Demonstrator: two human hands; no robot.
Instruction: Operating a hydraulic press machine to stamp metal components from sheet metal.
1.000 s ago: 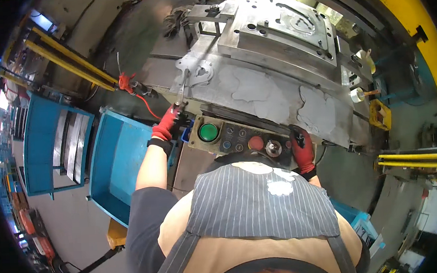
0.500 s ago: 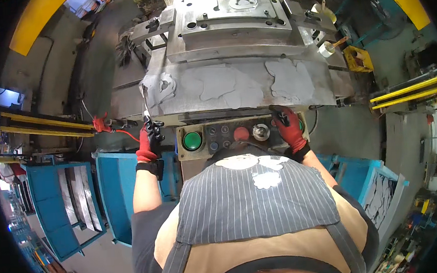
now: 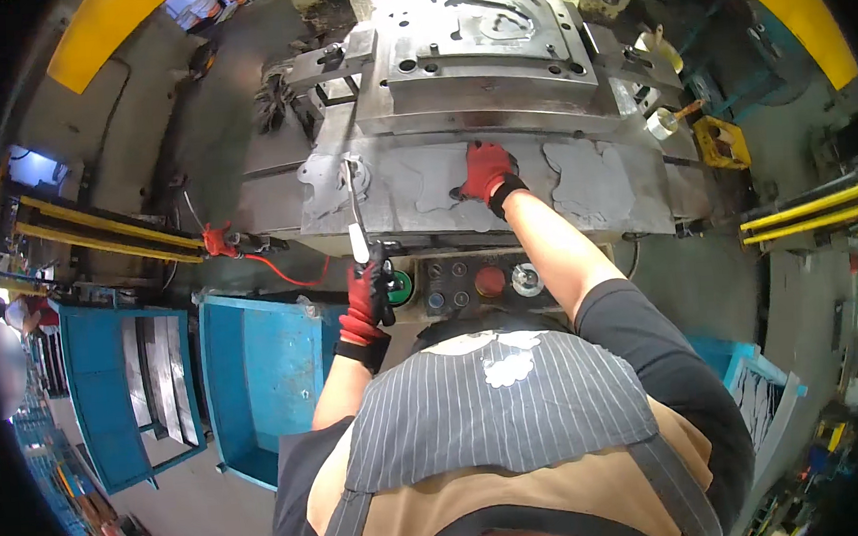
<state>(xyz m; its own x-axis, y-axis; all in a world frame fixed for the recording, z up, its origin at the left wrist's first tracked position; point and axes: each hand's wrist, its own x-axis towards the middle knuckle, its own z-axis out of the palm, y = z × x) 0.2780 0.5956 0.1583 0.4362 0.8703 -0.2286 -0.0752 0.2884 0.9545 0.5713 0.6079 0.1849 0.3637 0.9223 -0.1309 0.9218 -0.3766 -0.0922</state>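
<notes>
My left hand (image 3: pixel 371 286), in a red and black glove, is closed round a slim tool (image 3: pixel 359 243) with a white handle and a metal shaft. The tool's tip reaches a grey flat part with a round centre (image 3: pixel 326 183) on the press bed's left. My right hand (image 3: pixel 489 171), gloved alike, rests on a thin grey sheet-metal piece (image 3: pixel 423 175) in the middle of the bed. Its fingers are bent at the piece's far edge, its thumb nearer me; the fingertips are partly hidden. Another sheet-metal piece (image 3: pixel 590 175) lies to the right.
Behind the bed stands a steel die (image 3: pixel 486 83). A control panel with a red button (image 3: pixel 490 283) and a green button (image 3: pixel 400 287) is just in front of me. Blue bins (image 3: pixel 264 376) stand at left. Yellow-striped guards (image 3: pixel 809 210) flank both sides.
My right hand has left the panel's right end and moved forward and left onto the middle sheet-metal piece. My left hand, still holding the tool, is now beside the green button. The view has shifted.
</notes>
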